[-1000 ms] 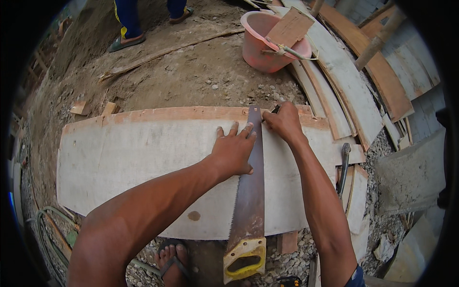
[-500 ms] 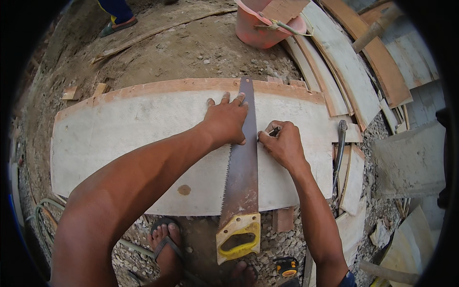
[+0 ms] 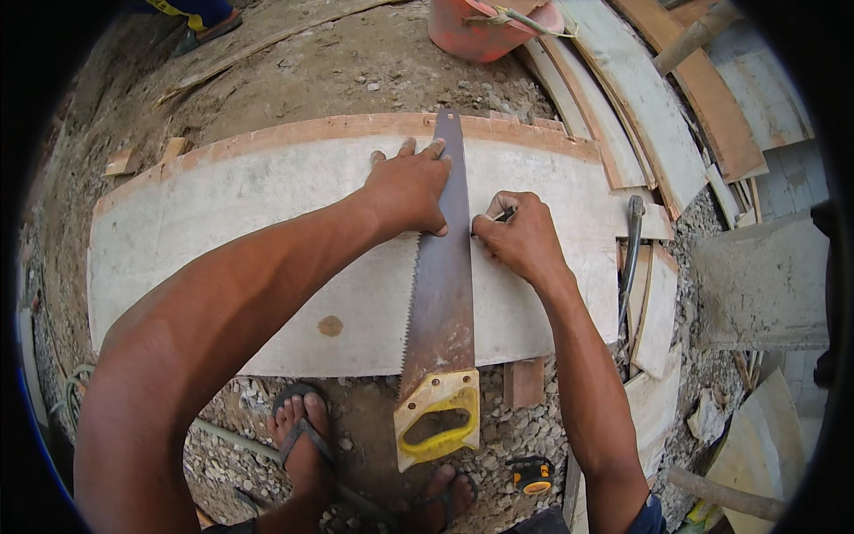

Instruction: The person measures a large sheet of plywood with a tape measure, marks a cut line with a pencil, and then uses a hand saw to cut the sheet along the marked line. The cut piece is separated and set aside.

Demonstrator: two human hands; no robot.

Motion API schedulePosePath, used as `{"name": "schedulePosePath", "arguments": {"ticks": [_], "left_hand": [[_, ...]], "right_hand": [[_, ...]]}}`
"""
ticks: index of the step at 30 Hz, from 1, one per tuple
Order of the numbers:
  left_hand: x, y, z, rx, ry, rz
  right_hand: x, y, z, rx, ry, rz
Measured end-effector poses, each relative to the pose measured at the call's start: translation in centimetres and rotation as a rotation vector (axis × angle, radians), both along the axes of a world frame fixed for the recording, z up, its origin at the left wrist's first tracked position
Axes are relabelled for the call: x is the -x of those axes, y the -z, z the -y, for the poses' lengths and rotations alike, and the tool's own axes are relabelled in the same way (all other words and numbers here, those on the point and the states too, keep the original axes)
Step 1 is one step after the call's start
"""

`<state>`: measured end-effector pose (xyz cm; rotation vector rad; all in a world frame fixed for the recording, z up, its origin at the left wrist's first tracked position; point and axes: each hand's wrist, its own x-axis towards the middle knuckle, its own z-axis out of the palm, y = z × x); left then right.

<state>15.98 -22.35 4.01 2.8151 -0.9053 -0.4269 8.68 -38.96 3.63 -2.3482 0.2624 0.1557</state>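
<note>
We rested spread left fingers (image 3: pixel 434 150) on the saw (image 3: pixel 445 307) and board (image 3: pixel 267 182). Our right fingers (image 3: pixel 487 230) pinched a dark stick (image 3: pixel 506 214).

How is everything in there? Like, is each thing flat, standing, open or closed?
Pale board: lying flat, marked with a brown spot.
Saw: flat across the board, teeth leftward, handle past the near edge.
Left hand: spread open, touching the saw.
Right hand: closed around a small dark object.
Tape measure: lying on gravel.
Pink bucket: standing, partly out of view.

Yellow-and-cream saw handle (image 3: pixel 466 418), brownish blade (image 3: pixel 445 285), whitish board (image 3: pixel 360 294), pink bucket (image 3: pixel 485 31), seemingly blue trousers (image 3: pixel 203 9)
</note>
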Motion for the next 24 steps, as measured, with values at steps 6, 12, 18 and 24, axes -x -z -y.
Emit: {"name": "schedulePosePath", "arguments": {"ticks": [6,12,18,24], "left_hand": [[0.1,-0.3,0.0,0.013,-0.013,-0.017],[0.2,-0.4,0.1,-0.005,-0.023,-0.010],[0.1,-0.4,0.1,-0.004,-0.016,0.002],[0.1,-0.1,0.2,-0.006,-0.019,0.016]], "right_hand": [[3.7,0.4,-0.8,-0.105,0.035,0.059],[8.1,0.5,-1.0,-0.116,0.029,0.057],[12.2,0.5,-1.2,-0.128,0.028,-0.003],[15.0,0.8,-0.7,-0.137,-0.045,-0.035]]}}
